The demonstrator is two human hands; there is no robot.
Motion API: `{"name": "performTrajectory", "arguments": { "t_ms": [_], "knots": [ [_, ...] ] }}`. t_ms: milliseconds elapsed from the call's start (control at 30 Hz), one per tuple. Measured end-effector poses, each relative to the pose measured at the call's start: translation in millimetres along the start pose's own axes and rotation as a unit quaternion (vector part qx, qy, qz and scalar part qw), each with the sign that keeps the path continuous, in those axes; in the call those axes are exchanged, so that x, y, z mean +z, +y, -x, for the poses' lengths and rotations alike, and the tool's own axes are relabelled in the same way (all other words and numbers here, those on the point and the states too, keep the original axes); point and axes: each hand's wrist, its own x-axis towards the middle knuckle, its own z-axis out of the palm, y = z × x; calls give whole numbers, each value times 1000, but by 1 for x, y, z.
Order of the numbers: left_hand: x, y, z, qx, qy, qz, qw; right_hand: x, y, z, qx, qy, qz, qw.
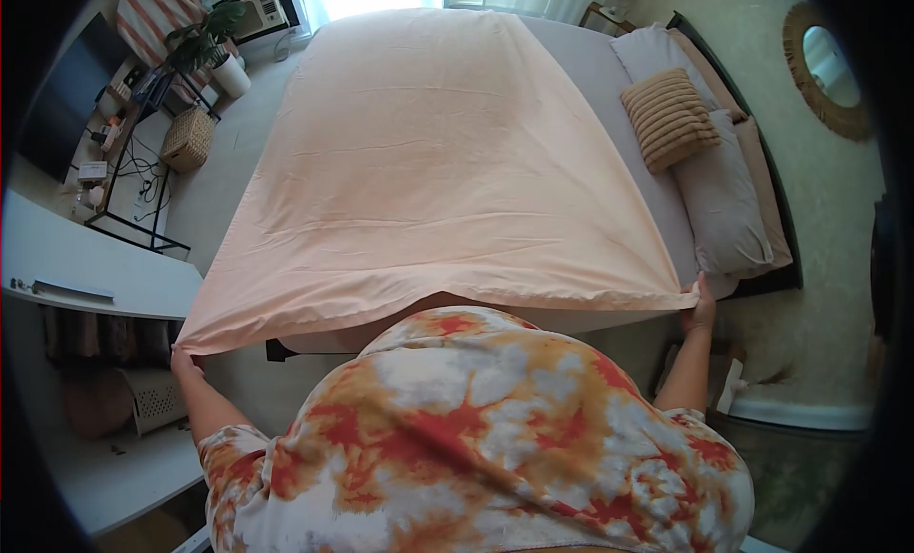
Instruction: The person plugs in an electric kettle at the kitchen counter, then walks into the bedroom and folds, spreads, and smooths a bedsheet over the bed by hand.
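A peach bed sheet (447,163) lies spread over most of the bed, its near edge lifted and stretched between my two hands. At the far left, my left hand (184,357) is closed on one corner of the sheet. My right hand (700,306) grips the other near corner, beside the bed's right end. Between them the edge sags in front of my body and shows faint creases. Under the sheet, a pale lavender mattress cover (581,68) shows along the right side.
Lavender pillows (724,196) and a ribbed tan cushion (669,120) rest against the dark headboard (785,210). At left stand an open white cabinet door (95,258), a black-framed table (143,231) with cables, a woven basket (188,139) and a potted plant (228,75).
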Motion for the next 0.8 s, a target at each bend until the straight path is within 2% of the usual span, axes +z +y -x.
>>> {"name": "performTrajectory", "arguments": {
  "t_ms": [67, 100, 133, 167, 200, 233, 267, 300, 333, 367, 433, 500, 567, 600, 633, 667, 700, 733, 767, 800],
  "knots": [
    [7, -14, 1, 10, -15, -26, 1000, 5, 37, -3, 58, 26, 68, 996],
    [10, -26, 2, 46, -28, -65, 996, 3, 60, -10, 81, 45, 112, 989],
    [12, -36, 4, 83, -41, -105, 990, 3, 76, -8, 76, 57, 254, 963],
    [14, -42, 16, 60, -29, -158, 985, 2, 92, -6, 76, 71, 389, 915],
    [14, -46, 33, 37, -18, -210, 977, -37, 141, -36, -66, -2, 600, 797],
    [11, -62, 26, 45, 2, -285, 957, -74, 187, -64, -228, 4, 766, 601],
    [7, -73, 30, 84, 50, -581, 808, -65, 197, -42, -46, -85, 793, 602],
    [0, -85, 37, 90, 39, -588, 803, -53, 194, -23, 105, -134, 750, 639],
    [-3, -102, 23, 60, 30, -614, 786, -50, 196, -13, 279, -65, 644, 710],
    [1, -108, 40, 34, 13, -571, 820, -69, 230, -27, 327, -155, 671, 647],
    [24, -118, 53, -61, -20, -536, 842, -63, 244, -41, 363, -204, 691, 591],
    [62, -121, 61, -212, -96, -449, 863, -18, 248, -52, 242, -299, 756, 529],
    [134, -105, 53, -317, -199, -292, 880, 31, 239, -97, 258, -131, 608, 739],
    [180, -82, 50, -290, -236, -189, 908, 60, 225, -138, 312, -129, 430, 837],
    [235, -44, 45, -219, -267, -64, 936, 89, 209, -178, 373, -110, 238, 890],
    [292, 3, 33, -134, -285, 80, 946, 150, 154, -184, 204, -52, 202, 956],
    [317, 90, 116, -110, -319, 110, 935, 193, 65, -176, 173, -84, 58, 980],
    [353, 151, 64, -11, -435, 208, 876, 218, 7, -215, 91, -93, -40, 991],
    [356, 231, 127, 26, -431, 249, 867, 243, -66, -233, -19, -53, -125, 991],
    [373, 304, 85, 112, -432, 314, 838, 254, -140, -210, -36, -53, -183, 981]
  ]
}}
